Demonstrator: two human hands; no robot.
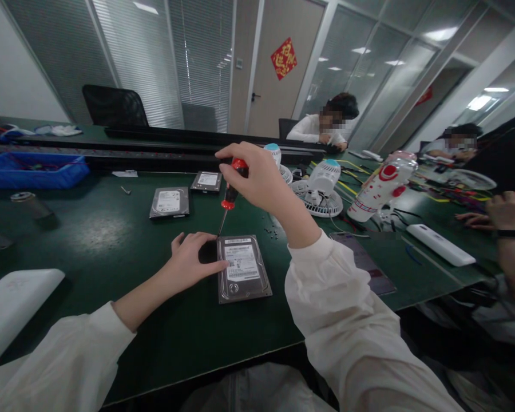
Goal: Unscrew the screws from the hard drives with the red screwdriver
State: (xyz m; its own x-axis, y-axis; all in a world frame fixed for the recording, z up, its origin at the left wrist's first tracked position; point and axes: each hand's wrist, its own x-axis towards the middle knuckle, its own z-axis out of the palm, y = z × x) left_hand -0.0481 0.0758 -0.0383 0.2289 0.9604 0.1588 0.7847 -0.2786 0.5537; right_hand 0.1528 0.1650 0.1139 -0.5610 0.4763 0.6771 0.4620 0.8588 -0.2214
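A silver hard drive (244, 269) with a white label lies flat on the green table in front of me. My left hand (191, 257) steadies it from the left, thumb on the label and forefinger reaching the far left corner. My right hand (257, 174) grips a red and black screwdriver (230, 197) from above. Its shaft slants down, with the tip at that same corner, close to my left fingertip; whether it sits in a screw is too small to tell. Several loose screws (271, 229) are scattered just right of the drive.
Two more hard drives (169, 202) (206, 181) lie farther back. A blue bin (36, 170) and a can (31, 205) stand left, near a white case (19, 309). On the right are small white fans (321, 191), a bottle (381, 186), a phone (364, 263) and a co-worker's hand (512, 212).
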